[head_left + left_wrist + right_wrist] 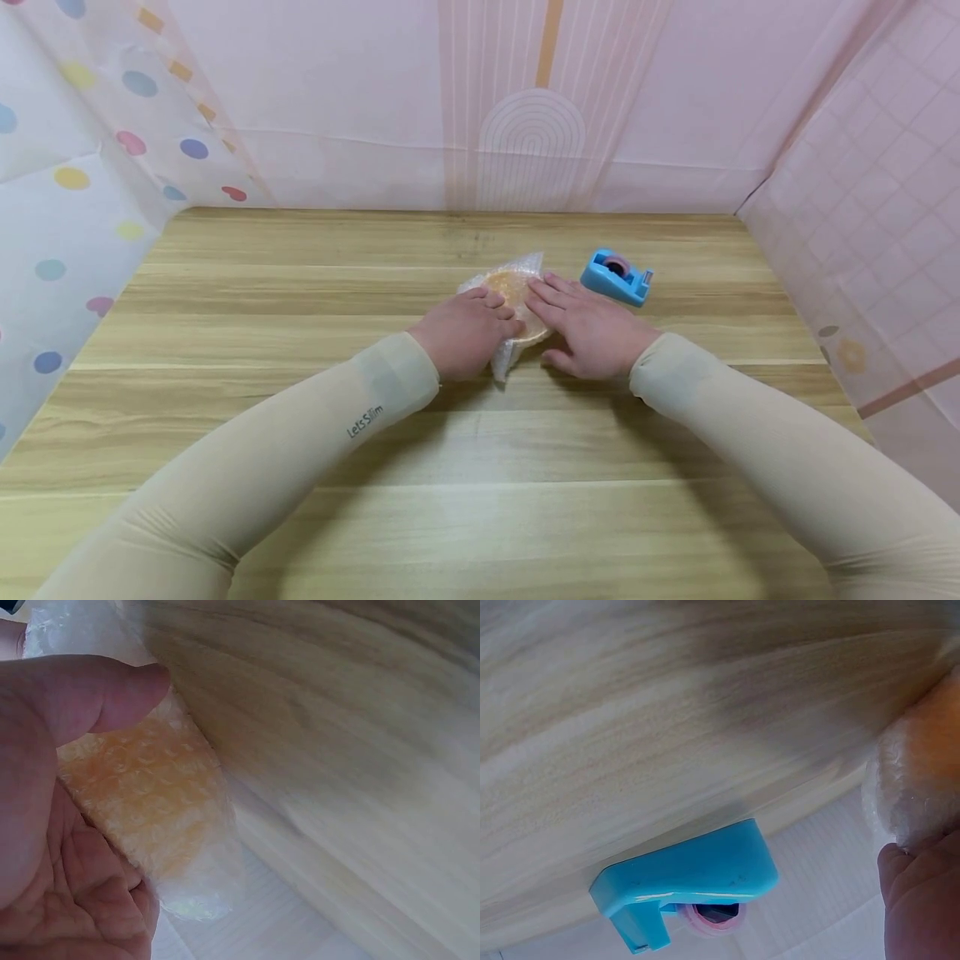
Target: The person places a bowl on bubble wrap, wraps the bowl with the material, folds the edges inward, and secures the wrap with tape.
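A round yellow-orange thing [511, 288], possibly a dish, lies on the table inside clear bubble wrap [199, 892]. Loose corners of the wrap stick out at the far and near sides. My left hand [468, 333] grips the bundle from the left; in the left wrist view the thumb [124, 694] lies across the wrap and the fingers are bent along its other side. From the right, my right hand [596, 329] rests its fairly straight fingers on the wrap, its thumb spread away toward the table. Most of the right hand is outside the right wrist view.
A blue tape dispenser [617, 276] with a pink roll stands just beyond my right hand. The wood-grain table [300, 275] ends at a patterned curtain [337, 100] at the back, with more patterned sheets on the left and right.
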`<state>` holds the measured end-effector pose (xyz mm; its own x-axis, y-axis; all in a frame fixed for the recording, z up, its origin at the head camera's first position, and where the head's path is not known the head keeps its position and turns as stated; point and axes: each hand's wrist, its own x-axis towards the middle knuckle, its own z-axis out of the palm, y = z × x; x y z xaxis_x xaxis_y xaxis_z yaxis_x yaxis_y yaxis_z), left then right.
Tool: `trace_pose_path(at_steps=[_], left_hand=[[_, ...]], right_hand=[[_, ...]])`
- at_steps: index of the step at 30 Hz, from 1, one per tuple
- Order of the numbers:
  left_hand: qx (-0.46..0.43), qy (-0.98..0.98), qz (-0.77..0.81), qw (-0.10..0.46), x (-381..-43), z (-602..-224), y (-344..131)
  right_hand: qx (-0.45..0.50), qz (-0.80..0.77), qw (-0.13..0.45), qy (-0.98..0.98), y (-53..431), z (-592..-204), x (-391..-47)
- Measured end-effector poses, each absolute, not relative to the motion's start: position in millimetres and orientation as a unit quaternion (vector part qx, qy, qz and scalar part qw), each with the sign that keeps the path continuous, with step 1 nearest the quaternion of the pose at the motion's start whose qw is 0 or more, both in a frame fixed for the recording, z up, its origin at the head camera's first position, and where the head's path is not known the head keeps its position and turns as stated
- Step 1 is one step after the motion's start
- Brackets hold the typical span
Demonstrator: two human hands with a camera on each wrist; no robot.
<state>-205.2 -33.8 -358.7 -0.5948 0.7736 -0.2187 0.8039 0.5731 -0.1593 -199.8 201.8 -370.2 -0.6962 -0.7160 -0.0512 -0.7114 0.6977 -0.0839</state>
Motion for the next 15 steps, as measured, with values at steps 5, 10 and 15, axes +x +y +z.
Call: trace_pose_path(at_steps=[5, 10, 15], left_hand=[[0.45, 0.883, -0.119, 0.066, -206.0, -358.4, -34.9], [0.459, 0.878, -0.119, 0.062, -207.8, -359.7, -35.8], [0.461, 0.878, -0.109, 0.069, -209.9, -360.6, -35.6]], right_hand=[[-0.385, -0.026, 0.047, 0.921, 201.5, -368.9, -199.7], [-0.381, -0.026, 0.053, 0.923, 200.8, -368.1, -200.1], [-0.381, -0.023, 0.053, 0.923, 200.6, -368.3, -199.5]])
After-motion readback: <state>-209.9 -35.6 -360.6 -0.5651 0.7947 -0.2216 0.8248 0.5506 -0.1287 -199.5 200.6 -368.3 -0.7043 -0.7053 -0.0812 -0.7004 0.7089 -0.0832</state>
